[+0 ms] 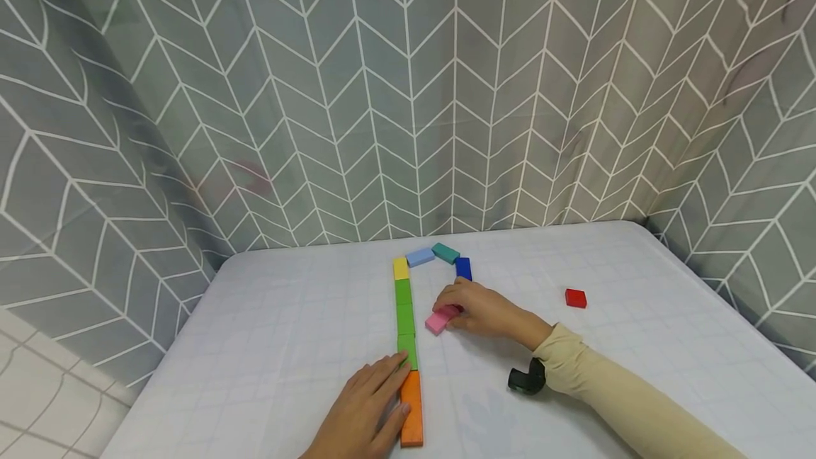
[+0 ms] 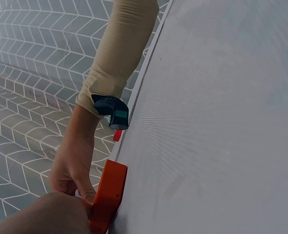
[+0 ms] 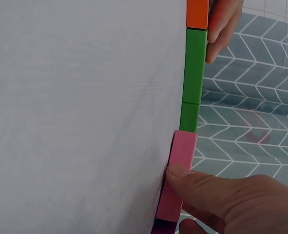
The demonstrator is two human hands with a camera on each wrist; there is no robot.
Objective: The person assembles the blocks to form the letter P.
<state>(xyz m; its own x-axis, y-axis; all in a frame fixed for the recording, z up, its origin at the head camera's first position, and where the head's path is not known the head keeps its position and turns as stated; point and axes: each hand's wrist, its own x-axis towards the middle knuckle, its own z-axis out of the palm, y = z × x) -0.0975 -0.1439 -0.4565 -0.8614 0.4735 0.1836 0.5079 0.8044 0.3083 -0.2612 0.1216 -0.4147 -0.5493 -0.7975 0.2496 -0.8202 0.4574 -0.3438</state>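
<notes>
My right hand [image 1: 478,307] pinches a pink block [image 1: 440,320] between thumb and fingers; in the right wrist view the thumb [image 3: 180,173] presses along the block's side. The pink block is just right of a straight row running away from me: an orange block [image 1: 411,416], several green blocks [image 1: 404,319] and a yellow block [image 1: 400,268]. My left hand [image 1: 366,402] rests at the row's near end, its straightened fingers touching the nearest green block and its thumb beside the orange one. In the left wrist view the orange block [image 2: 112,187] stands by the left hand.
Beyond the yellow block, a light blue block [image 1: 421,256], a teal block [image 1: 445,253] and a dark blue block [image 1: 463,267] curve round to the right. A red block [image 1: 576,298] lies off to the right. A black wrist device [image 1: 528,377] sits under the right sleeve. A patterned curtain [image 1: 414,91] hangs behind the table.
</notes>
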